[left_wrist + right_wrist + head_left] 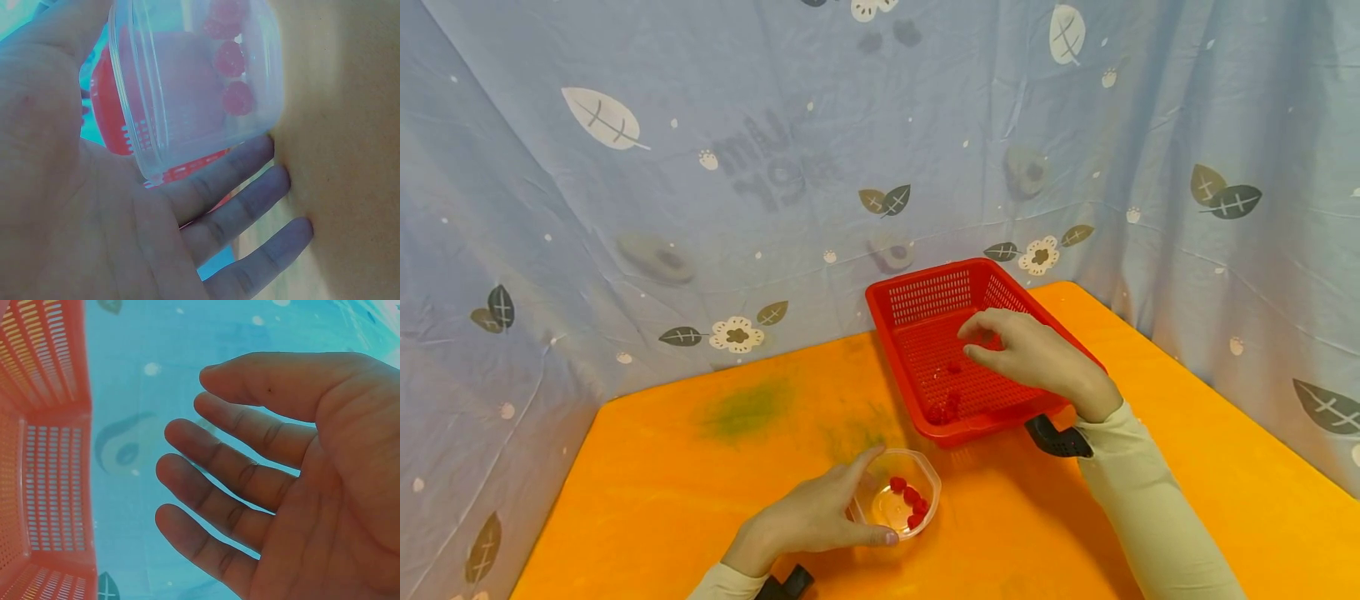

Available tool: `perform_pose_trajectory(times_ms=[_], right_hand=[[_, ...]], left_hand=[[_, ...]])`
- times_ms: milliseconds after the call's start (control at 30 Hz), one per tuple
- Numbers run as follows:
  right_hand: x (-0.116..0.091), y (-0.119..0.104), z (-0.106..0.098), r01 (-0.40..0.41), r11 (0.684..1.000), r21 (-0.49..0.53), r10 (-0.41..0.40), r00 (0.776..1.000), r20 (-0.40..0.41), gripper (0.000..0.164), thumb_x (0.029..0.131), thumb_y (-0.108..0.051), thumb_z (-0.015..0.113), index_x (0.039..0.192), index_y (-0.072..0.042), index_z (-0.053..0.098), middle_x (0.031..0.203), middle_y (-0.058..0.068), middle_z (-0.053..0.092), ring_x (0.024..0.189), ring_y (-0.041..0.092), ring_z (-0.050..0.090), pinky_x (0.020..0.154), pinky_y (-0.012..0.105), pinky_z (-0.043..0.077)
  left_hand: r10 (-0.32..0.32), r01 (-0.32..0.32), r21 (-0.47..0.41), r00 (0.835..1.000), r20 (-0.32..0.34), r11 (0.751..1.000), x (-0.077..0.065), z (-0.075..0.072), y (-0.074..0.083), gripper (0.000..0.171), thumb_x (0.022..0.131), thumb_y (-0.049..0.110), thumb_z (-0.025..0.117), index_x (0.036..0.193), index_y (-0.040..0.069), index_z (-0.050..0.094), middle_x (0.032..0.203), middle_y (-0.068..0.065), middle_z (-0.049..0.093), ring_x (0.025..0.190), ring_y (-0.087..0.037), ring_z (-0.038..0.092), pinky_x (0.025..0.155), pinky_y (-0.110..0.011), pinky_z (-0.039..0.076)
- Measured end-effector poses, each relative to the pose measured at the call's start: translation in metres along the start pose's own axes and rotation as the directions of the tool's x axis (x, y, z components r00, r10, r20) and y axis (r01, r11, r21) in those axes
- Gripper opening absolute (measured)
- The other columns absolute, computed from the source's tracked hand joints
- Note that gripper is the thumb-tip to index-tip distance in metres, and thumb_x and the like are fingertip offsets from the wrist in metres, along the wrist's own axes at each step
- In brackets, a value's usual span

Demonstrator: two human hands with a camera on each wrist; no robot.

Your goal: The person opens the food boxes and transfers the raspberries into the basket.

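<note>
My left hand [816,508] holds a clear plastic container [889,461] on the table, thumb on the near side and forefinger on the far side. In the left wrist view, its other fingertips rest on the tabletop beside the container. Several red raspberries [237,98] lie inside, gathered on the right in the head view. My right hand [1026,350] hovers over the red plastic basket [901,379], palm empty and fingers loosely bent, as the right wrist view confirms. A few more raspberries [951,404] are on the basket floor, toward its near left corner.
An orange cover [685,500] spreads over the table, with a greenish stain [745,408] at the back left. Pale blue patterned curtains [737,167] hang behind the table and along both sides. The basket stands close to the back curtain.
</note>
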State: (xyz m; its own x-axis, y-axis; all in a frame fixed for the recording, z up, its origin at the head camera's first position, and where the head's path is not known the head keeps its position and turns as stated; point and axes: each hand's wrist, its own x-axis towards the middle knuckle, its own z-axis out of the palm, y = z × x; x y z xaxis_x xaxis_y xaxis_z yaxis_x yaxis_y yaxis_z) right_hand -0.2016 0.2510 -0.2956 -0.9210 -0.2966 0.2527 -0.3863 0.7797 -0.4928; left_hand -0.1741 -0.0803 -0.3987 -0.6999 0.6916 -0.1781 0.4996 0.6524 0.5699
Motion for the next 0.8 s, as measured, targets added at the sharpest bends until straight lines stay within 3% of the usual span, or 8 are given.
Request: perform_pose_trajectory(times_ms=[233, 367, 800], right_hand=[[-0.001, -0.003, 0.002, 0.051, 0.999, -0.009, -0.051, 0.998, -0.020, 0.018, 0.097, -0.017, 0.069, 0.113, -0.011, 0.071, 0.109, 0.003, 0.070, 0.101, 0.021, 0.062, 0.093, 0.044, 0.052], [-0.002, -0.009, 0.003, 0.097, 0.995, 0.009, -0.097, 0.995, -0.023, 0.016, 0.096, -0.017, 0.071, 0.111, -0.013, 0.071, 0.105, -0.001, 0.071, 0.096, 0.016, 0.063, 0.090, 0.041, 0.053], [-0.013, -0.045, 0.015, 0.236, 0.972, -0.013, -0.235, 0.972, 0.024, 0.014, 0.095, -0.021, 0.072, 0.109, -0.021, 0.070, 0.103, -0.011, 0.067, 0.091, 0.010, 0.059, 0.084, 0.030, 0.054]], left_hand=[[0.001, -0.001, -0.002, 1.000, 0.002, 1.000, 0.000, 0.000, 0.000, 0.108, 0.080, 0.071, 0.072, 0.163, 0.027, 0.018, 0.128, 0.004, 0.063, 0.102, -0.009, 0.060, 0.089, -0.036, 0.052], [-0.006, 0.006, -0.004, 1.000, 0.006, 1.000, 0.001, 0.001, -0.001, 0.107, 0.081, 0.070, 0.072, 0.163, 0.027, 0.019, 0.129, 0.005, 0.063, 0.108, -0.012, 0.060, 0.091, -0.039, 0.052], [-0.011, 0.011, 0.000, 1.000, 0.010, 1.000, 0.002, 0.002, -0.003, 0.107, 0.081, 0.071, 0.070, 0.163, 0.026, 0.019, 0.128, 0.006, 0.063, 0.115, -0.014, 0.060, 0.095, -0.041, 0.052]])
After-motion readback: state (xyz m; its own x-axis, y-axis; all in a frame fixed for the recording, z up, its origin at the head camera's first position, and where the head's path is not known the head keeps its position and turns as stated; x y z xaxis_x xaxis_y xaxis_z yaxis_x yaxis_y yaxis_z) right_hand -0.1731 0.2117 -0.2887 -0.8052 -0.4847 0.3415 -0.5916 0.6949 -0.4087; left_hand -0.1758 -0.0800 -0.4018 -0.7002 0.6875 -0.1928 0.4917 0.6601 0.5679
